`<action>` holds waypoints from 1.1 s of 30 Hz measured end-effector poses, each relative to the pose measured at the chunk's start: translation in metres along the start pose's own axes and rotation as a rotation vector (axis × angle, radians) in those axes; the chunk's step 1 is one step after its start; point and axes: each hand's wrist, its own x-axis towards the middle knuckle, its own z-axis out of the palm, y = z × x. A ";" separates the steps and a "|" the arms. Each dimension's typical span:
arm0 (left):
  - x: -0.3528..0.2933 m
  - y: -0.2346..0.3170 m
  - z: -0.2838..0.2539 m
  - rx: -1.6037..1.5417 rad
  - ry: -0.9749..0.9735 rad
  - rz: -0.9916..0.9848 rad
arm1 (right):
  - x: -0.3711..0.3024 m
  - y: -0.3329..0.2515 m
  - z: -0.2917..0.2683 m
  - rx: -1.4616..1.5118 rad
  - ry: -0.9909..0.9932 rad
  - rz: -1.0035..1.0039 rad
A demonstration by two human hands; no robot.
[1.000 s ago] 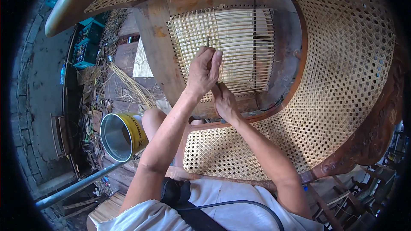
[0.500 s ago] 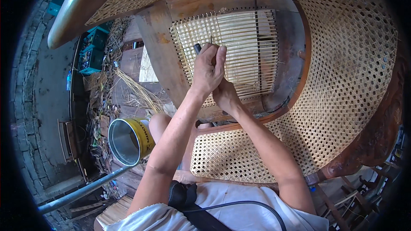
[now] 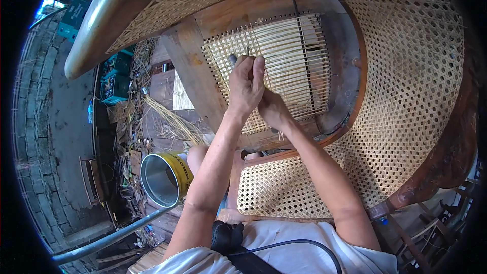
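Observation:
My left hand (image 3: 244, 85) is closed over the woven seat, thumb pressed against the fingers. A dark, rounded handle end (image 3: 232, 59) juts from its far left side, and a thin pointed tip (image 3: 248, 50) shows just beyond the fingers; whether both belong to one tool is hidden. Just below and to the right, my right hand (image 3: 274, 110) is closed close against the left wrist, and its grip is out of sight. Under both hands lies the cane seat panel (image 3: 284, 66), cross-woven on the left and strung with parallel strands on the right. A dark flat strip (image 3: 305, 45) crosses the strands.
The wooden seat frame (image 3: 339, 35) surrounds the panel, and a curved cane backrest (image 3: 406, 71) wraps the right side. A polished armrest (image 3: 96, 25) arches at upper left. Loose cane strands (image 3: 175, 122), a yellow tin bucket (image 3: 177, 172) and a metal pipe (image 3: 111, 238) are at left.
The view has shifted slightly, so the bucket and armrest appear lower and farther right. Both hands keep nearly the same pose over the panel.

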 end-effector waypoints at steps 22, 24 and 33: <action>-0.172 -0.007 -0.022 -0.202 -0.170 -0.352 | -0.118 0.034 -0.032 0.656 0.283 0.422; -0.172 -0.003 -0.006 -0.167 -0.206 -0.203 | -0.137 0.041 -0.009 0.573 0.177 0.557; -0.154 -0.017 0.015 -0.083 -0.203 -0.169 | -0.155 0.010 0.031 0.295 -0.118 0.617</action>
